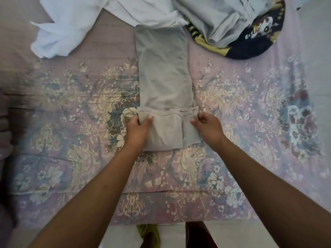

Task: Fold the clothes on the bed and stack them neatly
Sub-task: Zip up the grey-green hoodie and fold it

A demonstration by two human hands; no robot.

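Now | grey garment (163, 83) long narrow strip, near end folded up | left grip (138, 127), right grip (207, 125) pinching fold's corners

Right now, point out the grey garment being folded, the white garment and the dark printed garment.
grey garment (163, 76): head view, on its flat unfolded middle.
white garment (59, 33): head view, on the crumpled part at upper left.
dark printed garment (258, 38): head view, on its printed dark area.

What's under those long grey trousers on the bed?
The flowery bedsheet lies under the grey trousers. Their far end is tucked under a white garment. Both hands, left and right, hold the folded near end. Anything else beneath is covered.
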